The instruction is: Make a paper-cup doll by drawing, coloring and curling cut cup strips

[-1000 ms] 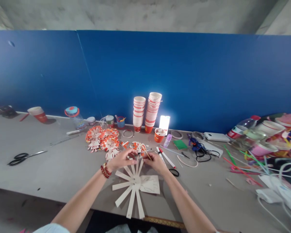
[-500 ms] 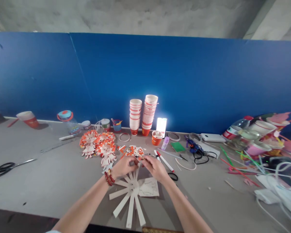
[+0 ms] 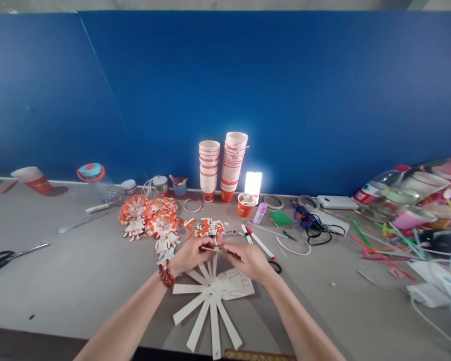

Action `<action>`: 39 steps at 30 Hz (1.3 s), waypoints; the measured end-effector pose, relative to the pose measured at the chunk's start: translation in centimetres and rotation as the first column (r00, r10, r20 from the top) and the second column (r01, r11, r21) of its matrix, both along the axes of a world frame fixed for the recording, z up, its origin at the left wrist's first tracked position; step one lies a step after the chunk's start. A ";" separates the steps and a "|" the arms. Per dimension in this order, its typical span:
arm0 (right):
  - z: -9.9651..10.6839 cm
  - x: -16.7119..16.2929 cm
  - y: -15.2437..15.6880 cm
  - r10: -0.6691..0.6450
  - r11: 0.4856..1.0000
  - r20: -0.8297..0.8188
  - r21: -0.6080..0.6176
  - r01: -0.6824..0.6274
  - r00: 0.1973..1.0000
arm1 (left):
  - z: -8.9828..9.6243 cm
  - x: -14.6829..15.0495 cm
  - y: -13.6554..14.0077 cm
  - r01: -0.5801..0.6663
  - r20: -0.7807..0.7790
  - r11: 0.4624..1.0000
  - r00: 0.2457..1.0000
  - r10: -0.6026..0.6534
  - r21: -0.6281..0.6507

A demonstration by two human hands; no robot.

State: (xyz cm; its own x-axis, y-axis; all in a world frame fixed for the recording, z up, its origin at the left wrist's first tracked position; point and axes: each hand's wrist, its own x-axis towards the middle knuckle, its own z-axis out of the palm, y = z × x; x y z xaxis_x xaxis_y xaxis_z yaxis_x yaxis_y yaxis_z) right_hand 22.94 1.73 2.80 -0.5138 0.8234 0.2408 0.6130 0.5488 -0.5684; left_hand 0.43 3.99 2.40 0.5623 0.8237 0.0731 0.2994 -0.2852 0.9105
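Head view: since half a second ago the view has tipped down, so the grey wall strip at the top is nearly gone and the cut paper cup (image 3: pixel 210 296), splayed into white strips, sits lower in the middle of the frame. The thin wooden stick (image 3: pixel 212 248), slanted before, now lies nearly level between the two hands. The left hand (image 3: pixel 190 254), with a red bead bracelet (image 3: pixel 165 275) at its wrist, pinches the stick's left end with its fingers curled. The right hand (image 3: pixel 250 259) pinches the right end, fingers pressed together. Both hands hover just above the far strips of the cup on the grey table (image 3: pixel 78 281). Orange paper crafts (image 3: pixel 150 220) lie up and left of the hands, stacked cups (image 3: pixel 223 168) beyond.
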 end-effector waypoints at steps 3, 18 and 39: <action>0.1 0.0 -0.1 -0.001 0.999 0.026 0.037 0.000 1.000 | 0.0 0.1 -0.1 0.007 -0.014 1.000 1.000 -0.007 -0.020; -0.7 -0.4 -0.1 -0.032 0.991 -0.049 0.125 0.038 0.998 | 0.4 -0.1 -0.1 -0.002 -0.050 1.000 0.999 0.002 0.014; -1.2 -1.4 -0.5 -0.028 0.944 -0.018 0.327 0.032 0.999 | 0.3 0.4 -0.3 -0.092 0.032 0.985 0.995 0.097 -0.143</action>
State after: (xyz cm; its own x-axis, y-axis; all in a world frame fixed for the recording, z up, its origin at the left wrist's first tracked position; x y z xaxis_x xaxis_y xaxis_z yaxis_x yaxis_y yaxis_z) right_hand 21.50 1.27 1.60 -0.4850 0.7131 0.5062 0.6260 0.6873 -0.3684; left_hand 0.85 3.73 2.66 0.4803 0.8766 -0.0278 0.2828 -0.1248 0.9510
